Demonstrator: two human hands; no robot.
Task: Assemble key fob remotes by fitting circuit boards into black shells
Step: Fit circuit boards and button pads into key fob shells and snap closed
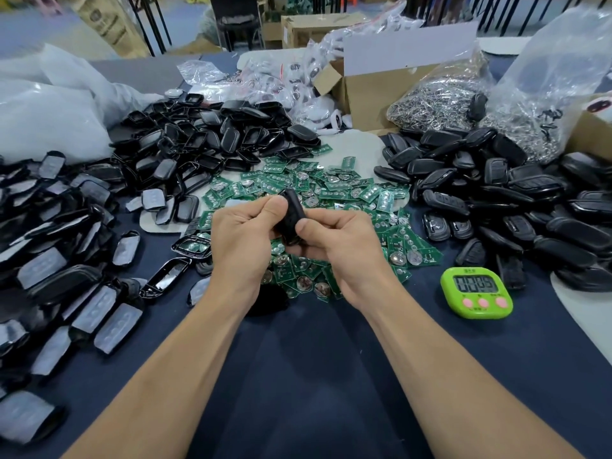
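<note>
Black fob shell [292,210] is held between both hands, raised over the heap of green circuit boards [331,187]. My left hand [243,236] is curled round its left flank, thumb near the far end. My right hand [337,241] is curled round the right flank, thumb pressing the near face. Long axis runs away from me, far end tilted up. Cannot tell whether a board is seated inside. Judgement: squeeze across the short axis to close. Closed fobs [496,193] lie to my right, so the right hand is nearer for set-down.
</note>
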